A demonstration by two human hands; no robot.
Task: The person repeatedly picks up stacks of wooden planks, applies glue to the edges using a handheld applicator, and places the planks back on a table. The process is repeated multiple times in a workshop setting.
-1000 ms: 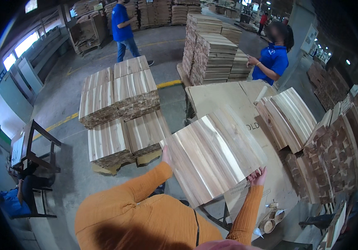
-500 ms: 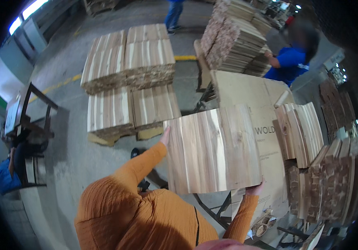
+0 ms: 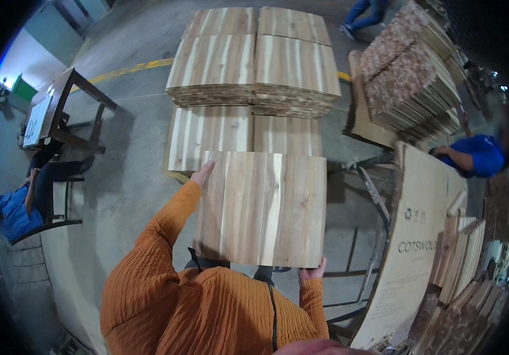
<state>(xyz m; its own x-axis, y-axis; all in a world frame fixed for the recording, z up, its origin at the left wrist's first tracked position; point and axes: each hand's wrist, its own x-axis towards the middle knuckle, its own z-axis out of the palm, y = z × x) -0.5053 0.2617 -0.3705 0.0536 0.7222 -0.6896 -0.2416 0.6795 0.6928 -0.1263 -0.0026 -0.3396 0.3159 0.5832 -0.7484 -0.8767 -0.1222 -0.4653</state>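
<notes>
Concrete floor [image 3: 130,171] is carrying pale stacks of wood sheets [image 3: 254,65], the biggest things in view, lying ahead of the person. Nearer, a striped wood panel [image 3: 263,207] is hanging in the air above the floor, just short of those stacks. Left hand [image 3: 202,175] is gripping its upper left corner, while right hand [image 3: 312,271] is gripping its lower right corner.

right hand [image 3: 312,273] palm: behind wood panel [image 3: 261,208] | co-worker's face: blurred
</notes>
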